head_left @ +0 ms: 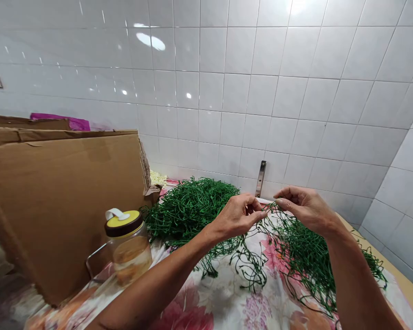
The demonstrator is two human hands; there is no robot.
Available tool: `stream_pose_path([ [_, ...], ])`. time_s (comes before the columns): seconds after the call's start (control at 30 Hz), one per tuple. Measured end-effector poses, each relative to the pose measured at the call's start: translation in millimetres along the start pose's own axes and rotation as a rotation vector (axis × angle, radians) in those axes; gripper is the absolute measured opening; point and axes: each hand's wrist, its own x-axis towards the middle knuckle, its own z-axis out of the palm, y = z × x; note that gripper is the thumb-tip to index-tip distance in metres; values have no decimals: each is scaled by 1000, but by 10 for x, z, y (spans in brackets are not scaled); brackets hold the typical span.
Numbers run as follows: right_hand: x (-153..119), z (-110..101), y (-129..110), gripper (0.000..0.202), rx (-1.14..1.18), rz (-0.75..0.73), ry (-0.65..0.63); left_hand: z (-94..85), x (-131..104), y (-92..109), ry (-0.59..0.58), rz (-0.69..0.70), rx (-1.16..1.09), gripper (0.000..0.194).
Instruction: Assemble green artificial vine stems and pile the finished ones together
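The right hand (304, 208) seems to pinch a few green strands (271, 210) between thumb and fingertips, above the cloth. The left hand (242, 213), just beside it, has its fingertips drawn in to the thumb; whether a strand is caught there I cannot tell. Each strand should be very light and springy, easily bent, and apt to snag on its neighbours; one free end looks the best hold, taken with the fingertips. They are thin, dark green and curling, many with small knobbed tips. A loose clump (251, 270) lies nearer, a tangled right heap (306, 252) under the right forearm, and a taller left heap (192, 206) farther off, on the flowered cloth (223, 298).
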Motion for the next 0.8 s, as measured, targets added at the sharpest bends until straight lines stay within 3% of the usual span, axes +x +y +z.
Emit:
stream_pose_path([
  [0.1,-6,-3,0,31,-109,32,-45,-10,1,19,12,-6,12,34],
  [0.27,-2,30,2,35,-77,23,-73,-21,-6,61,-23,-24,-25,23],
  [0.4,18,62,20,31,54,-14,-60,-27,-7,71,-69,-94,-202,23],
  [0.53,11,78,18,28,129,-22,-135,-35,13,38,-147,-172,-445,29],
  [0.63,-1,101,-10,32,211,-12,-169,-8,20,4,-195,-192,-504,30],
  [0.8,35,160,-32,38,382,-28,35,73,3,-17,-123,-117,-320,21],
])
